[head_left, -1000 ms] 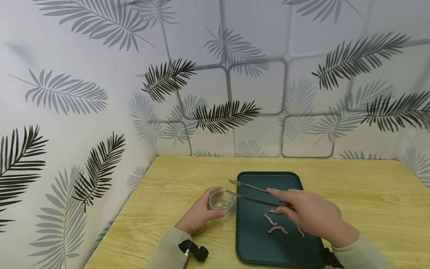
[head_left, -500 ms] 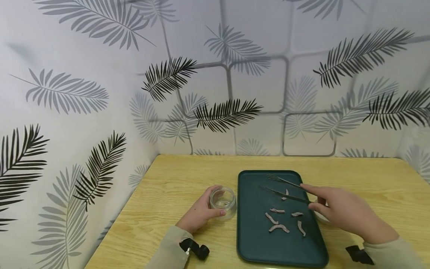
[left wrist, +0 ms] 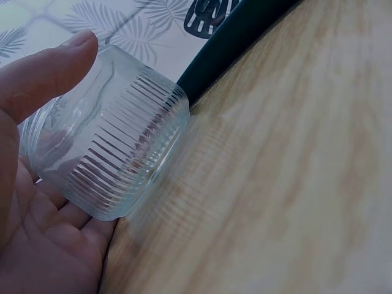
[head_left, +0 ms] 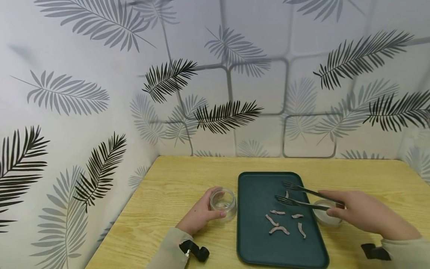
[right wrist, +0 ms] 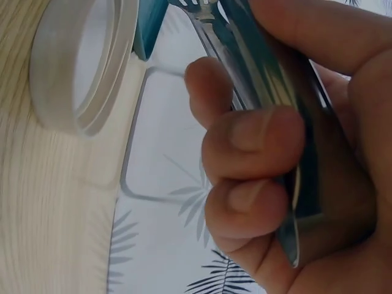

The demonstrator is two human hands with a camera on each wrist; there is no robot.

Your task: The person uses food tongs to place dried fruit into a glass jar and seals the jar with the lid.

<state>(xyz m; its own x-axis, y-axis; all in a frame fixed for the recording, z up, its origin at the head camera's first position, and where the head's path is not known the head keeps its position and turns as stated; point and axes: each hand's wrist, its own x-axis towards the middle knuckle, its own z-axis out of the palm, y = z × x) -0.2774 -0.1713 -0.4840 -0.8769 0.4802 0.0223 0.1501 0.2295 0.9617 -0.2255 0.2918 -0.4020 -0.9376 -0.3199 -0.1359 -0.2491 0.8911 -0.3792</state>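
My left hand [head_left: 199, 215] grips a clear glass jar [head_left: 223, 209] on the table, just left of the dark green tray [head_left: 262, 252]. In the left wrist view the jar [left wrist: 116, 135] shows its ribbed side, with the thumb on one side and fingers on the other. My right hand [head_left: 364, 213] holds metal tongs [head_left: 302, 204]. The tongs' slotted tips are spread apart over the far right part of the tray, partly covering one of the strips. Several thin pinkish-grey strips [head_left: 279, 229] lie on the tray. The right wrist view shows fingers curled round the tongs [right wrist: 269, 79].
A shallow round whitish dish [head_left: 327, 219] stands at the tray's right edge, partly under the tongs and right hand in the head view. The wooden table [head_left: 168, 179] runs back to a leaf-patterned wall [head_left: 215, 93].
My right hand has carried the tongs rightward, from the jar's rim to over the tray's far right side. More strips and the whitish dish show now. The left hand stays on the jar.
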